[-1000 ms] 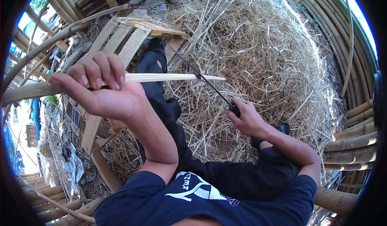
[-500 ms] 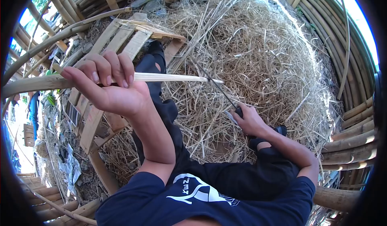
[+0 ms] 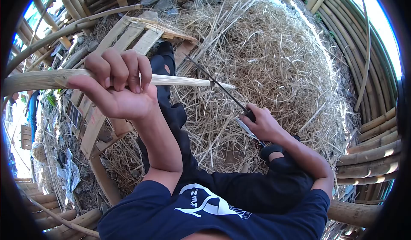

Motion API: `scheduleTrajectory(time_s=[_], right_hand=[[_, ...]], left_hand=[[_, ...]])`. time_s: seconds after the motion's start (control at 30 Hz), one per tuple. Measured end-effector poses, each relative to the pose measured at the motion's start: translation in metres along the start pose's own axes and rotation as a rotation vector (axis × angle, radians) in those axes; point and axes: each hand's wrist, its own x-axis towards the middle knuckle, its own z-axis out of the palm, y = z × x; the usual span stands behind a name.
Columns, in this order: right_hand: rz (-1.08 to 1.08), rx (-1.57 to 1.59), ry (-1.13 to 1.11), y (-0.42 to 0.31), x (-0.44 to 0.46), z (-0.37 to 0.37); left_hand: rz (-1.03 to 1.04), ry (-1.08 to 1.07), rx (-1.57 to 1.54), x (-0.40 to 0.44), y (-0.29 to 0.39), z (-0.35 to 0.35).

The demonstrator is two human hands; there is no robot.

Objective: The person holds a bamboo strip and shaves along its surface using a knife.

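Observation:
My left hand [image 3: 117,84] is wrapped round a bamboo pole [image 3: 38,81], palm up, with the thumb lying along it. To the right of my fingers the bamboo runs on as a pale, tapered length [image 3: 184,81] with a narrow tip. My right hand [image 3: 261,122] grips the black handle of a knife [image 3: 229,93]. Its long, thin, dark blade slants up and left and crosses the bamboo near that tip, seemingly in contact. Pale shavings cover the ground beneath both hands.
A low slatted wooden bench [image 3: 124,39] stands at the left. Bamboo rails [image 3: 368,56] curve along the right side. A heap of shavings [image 3: 282,64] fills the middle, with long thin strips [image 3: 222,24] lying at its back. Crumpled foil [image 3: 70,176] lies at lower left.
The knife has moved slightly left and up, so its blade crosses the bamboo closer to my left hand. My left hand keeps its hold with a small shift.

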Motion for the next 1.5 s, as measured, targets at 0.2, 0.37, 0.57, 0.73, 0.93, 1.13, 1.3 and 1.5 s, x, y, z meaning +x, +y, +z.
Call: scheduleTrajectory(time_s=[0.2,0.37,0.57,0.73,0.93,1.13,1.3,1.5], right_hand=[[-0.202,0.029,0.012,-0.045,-0.007,-0.013],[-0.037,0.001,-0.008,-0.002,0.007,0.003],[-0.049,-0.114,0.070,-0.023,-0.001,-0.006],[-0.187,0.059,0.003,-0.038,0.000,-0.005],[-0.005,-0.006,0.056,0.025,0.014,0.017],[-0.116,-0.014,0.033,-0.015,0.007,0.000],[0.030,0.141,0.005,0.024,0.017,0.026],[0.159,0.245,-0.058,0.019,0.014,0.014]], left_hand=[[-0.012,-0.016,-0.044,-0.001,0.000,-0.002],[-0.011,-0.025,-0.040,-0.002,0.002,-0.006],[-0.009,-0.061,-0.038,-0.001,-0.005,-0.005],[-0.066,-0.092,-0.136,-0.002,-0.002,-0.010],[-0.085,-0.100,-0.384,0.001,-0.005,-0.019],[-0.120,-0.140,-0.498,0.004,-0.009,-0.014],[-0.122,-0.148,-0.458,0.006,-0.008,-0.017],[-0.106,-0.132,-0.491,0.006,-0.014,-0.013]])
